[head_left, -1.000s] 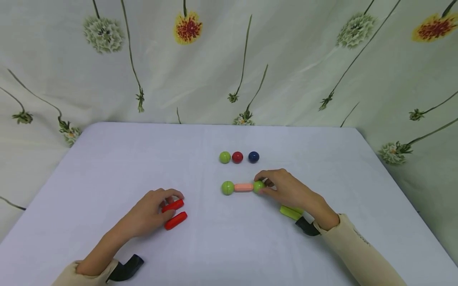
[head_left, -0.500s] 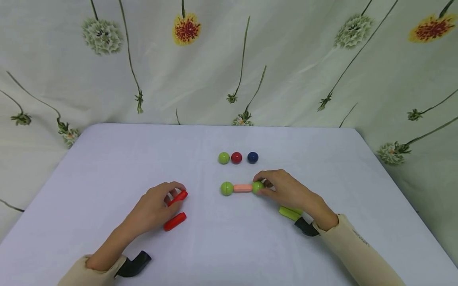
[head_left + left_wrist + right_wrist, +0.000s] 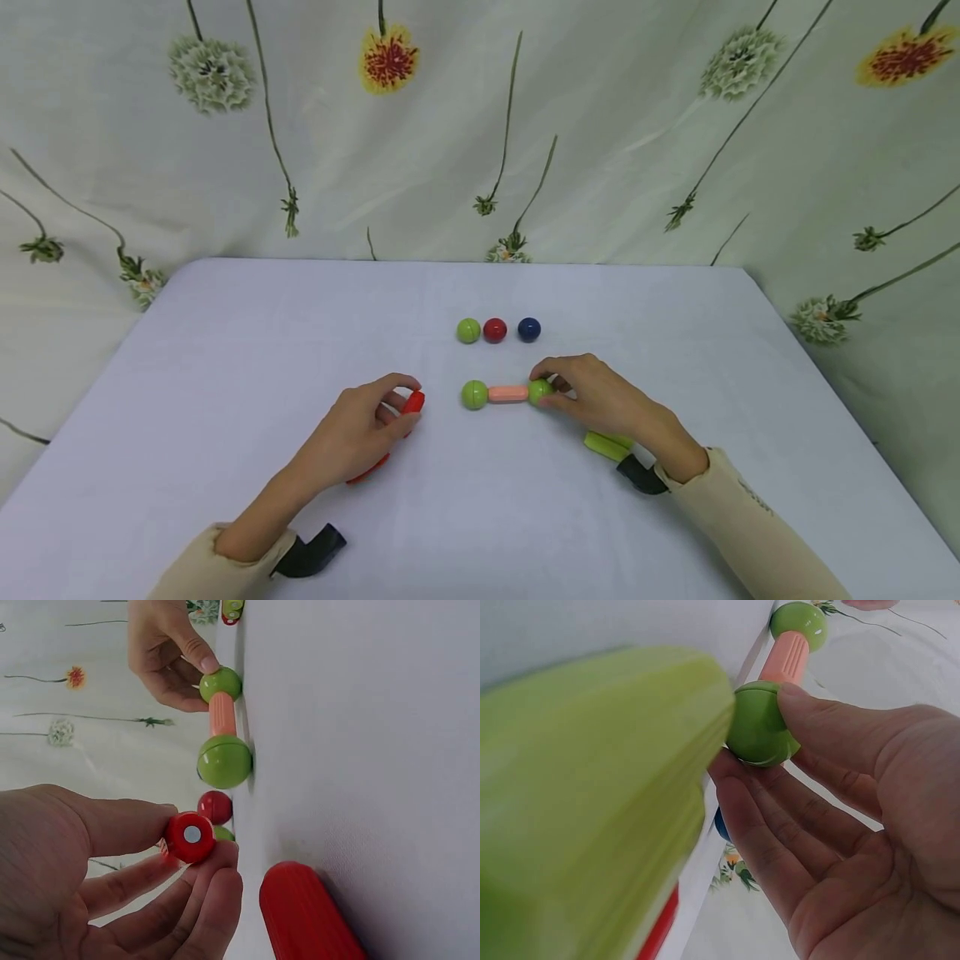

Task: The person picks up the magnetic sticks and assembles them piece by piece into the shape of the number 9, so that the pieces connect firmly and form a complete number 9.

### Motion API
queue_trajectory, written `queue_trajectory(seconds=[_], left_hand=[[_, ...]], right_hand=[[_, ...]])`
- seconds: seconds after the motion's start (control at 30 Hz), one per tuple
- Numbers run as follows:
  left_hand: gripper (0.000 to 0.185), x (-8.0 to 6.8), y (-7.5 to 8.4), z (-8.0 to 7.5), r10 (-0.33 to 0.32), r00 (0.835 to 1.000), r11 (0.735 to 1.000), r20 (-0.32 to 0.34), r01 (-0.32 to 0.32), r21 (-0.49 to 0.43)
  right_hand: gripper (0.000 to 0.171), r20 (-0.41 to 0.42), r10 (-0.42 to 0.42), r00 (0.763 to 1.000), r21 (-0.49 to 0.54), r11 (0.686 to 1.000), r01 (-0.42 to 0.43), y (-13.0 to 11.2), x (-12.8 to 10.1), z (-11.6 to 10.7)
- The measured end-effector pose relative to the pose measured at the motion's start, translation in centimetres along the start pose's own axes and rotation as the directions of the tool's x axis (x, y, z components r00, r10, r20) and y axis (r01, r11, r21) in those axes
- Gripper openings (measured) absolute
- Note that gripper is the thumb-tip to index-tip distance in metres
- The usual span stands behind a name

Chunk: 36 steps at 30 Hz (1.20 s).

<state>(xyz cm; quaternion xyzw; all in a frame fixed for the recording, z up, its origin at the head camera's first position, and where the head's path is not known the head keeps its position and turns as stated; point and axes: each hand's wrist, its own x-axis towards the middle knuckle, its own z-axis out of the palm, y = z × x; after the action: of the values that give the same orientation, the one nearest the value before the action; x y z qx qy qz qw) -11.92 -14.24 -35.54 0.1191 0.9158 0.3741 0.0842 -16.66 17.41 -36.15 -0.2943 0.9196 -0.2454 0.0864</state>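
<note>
My left hand (image 3: 360,429) pinches a red magnetic rod (image 3: 189,838) between thumb and fingers; a pale disc shows in the middle of its end. A second red rod (image 3: 304,911) lies on the table below that hand, mostly hidden by it in the head view. My right hand (image 3: 600,396) grips a green ball (image 3: 761,724) at the right end of a pink rod (image 3: 508,393). Another green ball (image 3: 474,394) is joined to the pink rod's left end, so the three pieces form one straight bar on the table.
Behind the bar stand a loose green ball (image 3: 468,330), a red ball (image 3: 495,330) and a dark blue ball (image 3: 528,329) in a row. Yellow-green rods (image 3: 609,445) lie under my right forearm. A flowered cloth (image 3: 600,167) hangs behind the white table (image 3: 300,317).
My left hand has lifted one red rod away from the other and carried it right, toward the bar, turning it more upright. The right hand keeps its grip on the green ball.
</note>
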Motion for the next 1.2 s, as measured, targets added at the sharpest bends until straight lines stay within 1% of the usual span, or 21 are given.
queue_trajectory(seconds=[0.07,0.3,0.43,0.53,0.8,1.0,1.2], left_hand=[[0.033,0.1,0.2,0.3,0.007,1.000,1.000,0.010,-0.007,-0.017],[0.028,0.8,0.6,1.7,0.026,0.999,0.996,0.019,-0.024,-0.086],[0.029,1.2,0.9,2.5,0.025,0.999,0.992,0.028,-0.022,-0.128],[0.034,1.4,1.2,2.9,0.013,0.999,0.990,0.041,-0.007,-0.141],[0.057,1.5,1.5,3.7,-0.005,0.997,0.984,0.076,0.018,-0.175],[0.063,1.8,1.4,4.4,0.006,0.995,0.981,0.095,0.013,-0.194],[0.066,2.1,1.4,4.8,0.016,0.994,0.973,0.106,0.009,-0.231]], right_hand=[[0.029,0.001,0.002,1.000,-0.001,1.000,-0.002,0.0,0.0,0.0],[0.028,-0.001,0.004,1.000,-0.002,1.000,-0.004,-0.2,0.0,-0.1],[0.029,-0.004,0.006,1.000,-0.007,1.000,-0.006,-0.2,0.0,-0.1],[0.029,-0.001,0.009,1.000,-0.004,1.000,-0.009,-0.2,0.0,-0.1],[0.029,-0.004,0.009,1.000,-0.004,1.000,-0.009,-0.1,0.0,0.0],[0.030,-0.004,0.004,1.000,0.002,1.000,-0.004,-0.1,0.0,0.0],[0.029,-0.002,0.001,1.000,0.002,1.000,-0.001,-0.2,0.0,0.0]])
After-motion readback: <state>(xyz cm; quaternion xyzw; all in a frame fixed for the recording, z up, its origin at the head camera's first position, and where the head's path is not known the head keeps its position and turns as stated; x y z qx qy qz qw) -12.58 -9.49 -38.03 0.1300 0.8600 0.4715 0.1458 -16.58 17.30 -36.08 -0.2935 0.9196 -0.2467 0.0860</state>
